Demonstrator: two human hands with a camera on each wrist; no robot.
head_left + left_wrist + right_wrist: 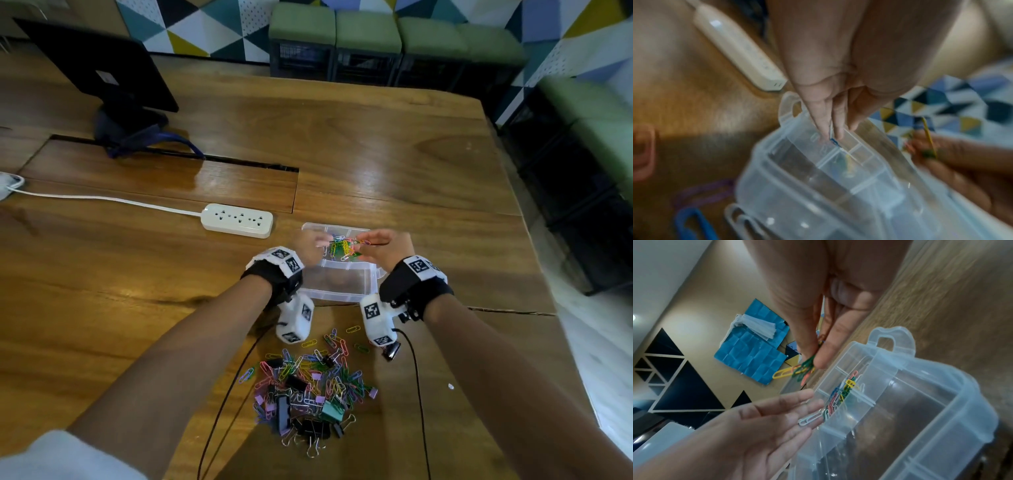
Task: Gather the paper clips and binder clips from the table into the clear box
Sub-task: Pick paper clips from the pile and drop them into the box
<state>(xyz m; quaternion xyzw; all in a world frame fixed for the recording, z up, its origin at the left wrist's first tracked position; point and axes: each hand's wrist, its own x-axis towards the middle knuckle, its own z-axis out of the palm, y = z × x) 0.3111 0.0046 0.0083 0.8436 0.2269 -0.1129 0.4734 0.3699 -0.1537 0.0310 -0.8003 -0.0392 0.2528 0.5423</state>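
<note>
Both hands over one clear box point(337, 274), frame centre. Right hand point(387, 250) pinches bunch of paper clips point(797, 370); left hand point(308, 248) fingers straight, white clip point(809, 419) resting on them. Mixed clip pile point(308, 387) on tabletop point(137, 274), lower centre, too many to count.

Bare forearms, a camera rig strapped to each wrist
Black wrist bands point(416, 291) carry white blocks point(295, 320) printed with black square markers; thin black cables point(418, 394) trail from them; a white sleeve point(65, 457) shows at the left upper arm

Motion blur smears the clear box point(818, 186) in the left wrist view; the monitor point(99, 65) is cropped at the head view's left edge.
</note>
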